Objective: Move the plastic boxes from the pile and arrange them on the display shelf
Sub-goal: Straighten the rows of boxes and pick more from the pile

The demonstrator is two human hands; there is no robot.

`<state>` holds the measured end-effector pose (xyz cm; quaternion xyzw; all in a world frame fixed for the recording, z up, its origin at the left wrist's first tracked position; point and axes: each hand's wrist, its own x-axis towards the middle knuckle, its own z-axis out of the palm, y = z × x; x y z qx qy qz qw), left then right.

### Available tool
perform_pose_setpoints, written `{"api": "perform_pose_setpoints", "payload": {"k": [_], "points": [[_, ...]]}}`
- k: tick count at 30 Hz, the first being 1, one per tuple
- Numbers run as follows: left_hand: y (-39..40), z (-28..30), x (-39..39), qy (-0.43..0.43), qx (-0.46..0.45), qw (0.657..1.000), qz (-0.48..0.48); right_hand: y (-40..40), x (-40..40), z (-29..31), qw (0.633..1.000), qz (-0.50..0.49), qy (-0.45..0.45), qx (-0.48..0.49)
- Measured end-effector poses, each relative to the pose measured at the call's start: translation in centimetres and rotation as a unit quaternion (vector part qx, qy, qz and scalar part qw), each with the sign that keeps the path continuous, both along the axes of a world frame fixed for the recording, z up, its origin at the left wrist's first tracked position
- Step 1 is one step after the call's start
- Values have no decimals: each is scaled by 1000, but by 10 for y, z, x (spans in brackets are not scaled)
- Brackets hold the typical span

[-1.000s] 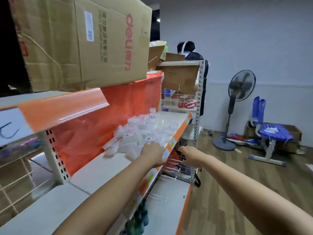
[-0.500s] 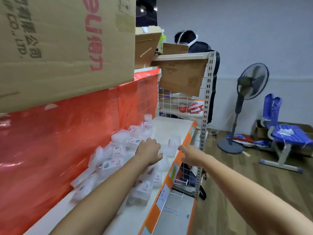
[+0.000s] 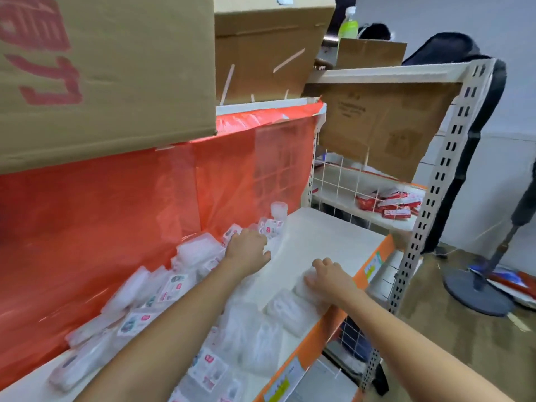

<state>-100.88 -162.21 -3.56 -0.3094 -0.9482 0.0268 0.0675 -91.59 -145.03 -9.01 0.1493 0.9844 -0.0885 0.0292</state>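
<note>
Clear plastic everywhere: the pile of plastic boxes (image 3: pixel 162 288) sprawls along the lower left of the frame, heaped against the red sheet (image 3: pixel 116 216) at the back of the white display shelf (image 3: pixel 319 236). My left hand (image 3: pixel 248 250) is out over the far end of that pile, near the middle of the frame, knuckles up, fingers curled down onto the boxes; whether it has truly got hold of one I cannot tell, the blur hides the fingertips. My right hand (image 3: pixel 330 277) sits lower and further right, close to the shelf's orange front edge (image 3: pixel 374 262), fingers bent over the end of a clear box (image 3: pixel 307 287) lying flat on the shelf, and it looks to be gripping it. A second clear box (image 3: pixel 285 314) lies just beside that one, toward the bottom of the frame. The two hands are well apart, each on its own patch of boxes. Overhead, upper left, a big cardboard carton (image 3: pixel 101 68) with red lettering fills the frame, another carton (image 3: pixel 269 47) beside it. Upper right there is a green bottle (image 3: pixel 348 27), and red packets (image 3: pixel 388 203) sit behind a wire grid on the next shelf along. A fan base (image 3: pixel 475 291) stands on the wooden floor at the right edge.
</note>
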Motion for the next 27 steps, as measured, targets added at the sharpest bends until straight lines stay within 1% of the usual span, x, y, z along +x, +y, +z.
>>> {"api": "perform_pose_setpoints", "payload": {"k": [3,6,8,11,15,17,19,23,27], "points": [[5,0,-22,-2,22,998,67,13,-19,-2,998,63,10,5],[4,-3,-38,-33,48,991,119,23,-39,-3,992,126,24,-8],[6,-7,-45,-66,74,984,149,28,-50,-7,989,137,26,-39],[8,-13,-53,-97,96,973,183,30,-53,-8,986,136,3,-94],[7,-23,-57,-109,95,972,184,33,-52,-8,978,145,-16,-148],[3,-26,-59,-110,107,972,176,35,-53,-10,977,159,-46,-133],[1,-27,-59,-111,115,972,173,34,-54,-11,978,179,-53,-99],[3,-28,-61,-95,77,979,160,37,-58,-14,977,188,-32,-95],[8,-27,-57,-46,38,988,143,43,-60,-12,971,188,7,-149]]}}
